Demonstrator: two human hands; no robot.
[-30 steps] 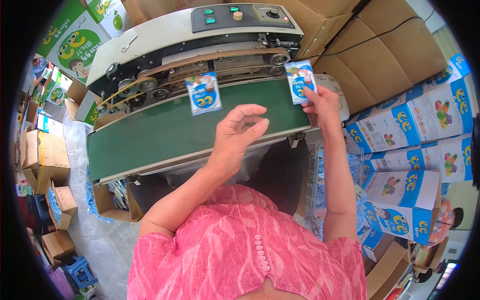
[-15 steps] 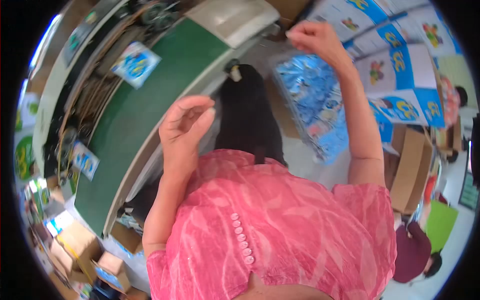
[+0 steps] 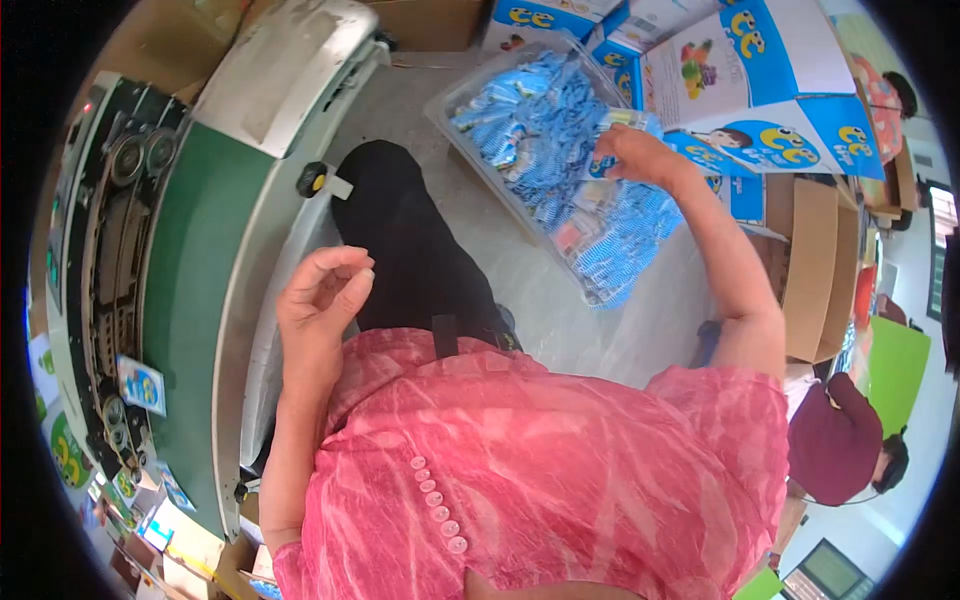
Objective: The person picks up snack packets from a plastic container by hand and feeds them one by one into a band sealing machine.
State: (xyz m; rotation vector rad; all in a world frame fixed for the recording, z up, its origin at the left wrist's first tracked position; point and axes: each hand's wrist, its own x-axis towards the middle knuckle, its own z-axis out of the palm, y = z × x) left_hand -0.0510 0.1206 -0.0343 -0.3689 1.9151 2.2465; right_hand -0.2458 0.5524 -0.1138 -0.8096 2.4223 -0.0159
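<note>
A clear plastic tub [image 3: 560, 245] holds many small blue-and-white packets [image 3: 540, 120]. Over its right side is my right hand [image 3: 638, 157], its fingers closed on a small blue packet [image 3: 603, 166] at the edge of the heap. The fingertips are partly hidden among the packets. My left hand [image 3: 322, 295] hovers in front of my body, beside the green conveyor belt [image 3: 195, 270]. Its fingers are loosely curled, a gap shows between them and the thumb, and nothing is visible in it.
Printed blue-and-white cartons [image 3: 715, 75] stand behind the tub, with an open brown box [image 3: 825, 270] to their right. One flat packet [image 3: 141, 385] lies at the belt's far side. A black knob [image 3: 313, 180] sticks out from the conveyor frame. A person in maroon [image 3: 835, 440] is at the right.
My view has turned towards the tub. My right hand has come down from above the tub to the packets and closed on one. My left hand keeps its curled shape.
</note>
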